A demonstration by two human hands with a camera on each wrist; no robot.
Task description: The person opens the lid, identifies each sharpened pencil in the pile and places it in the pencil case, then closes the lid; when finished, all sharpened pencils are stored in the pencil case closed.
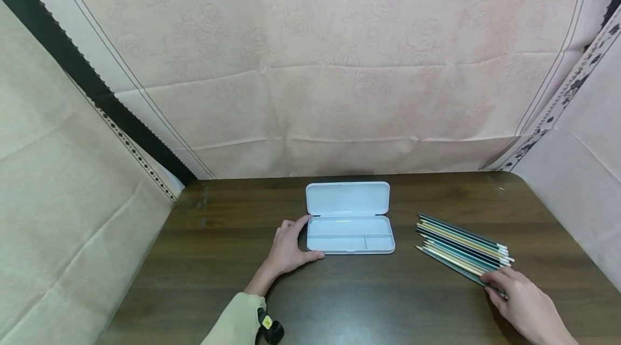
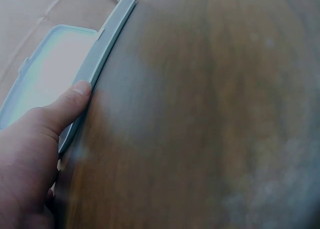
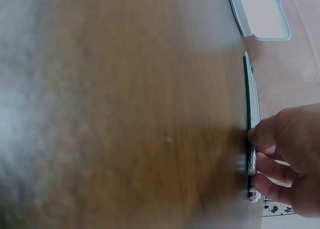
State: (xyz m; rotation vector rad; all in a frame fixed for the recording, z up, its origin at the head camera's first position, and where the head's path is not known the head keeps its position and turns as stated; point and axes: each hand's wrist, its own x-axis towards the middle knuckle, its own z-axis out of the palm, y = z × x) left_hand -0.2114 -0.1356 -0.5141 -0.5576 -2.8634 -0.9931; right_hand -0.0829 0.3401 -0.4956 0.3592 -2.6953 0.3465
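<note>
Case (image 1: pixel 339 244) open near the far edge of the desk (image 1: pixel 378 294), left hand (image 1: pixel 289 248) touching, fingers spread; right hand (image 1: pixel 524 297) seemingly pinching the pencils (image 1: pixel 463 248), none inside yet!

Hand (image 2: pixel 32 151) holding open case (image 2: pixel 99 51), wooden tabletop (image 2: pixel 200 114)
</note>
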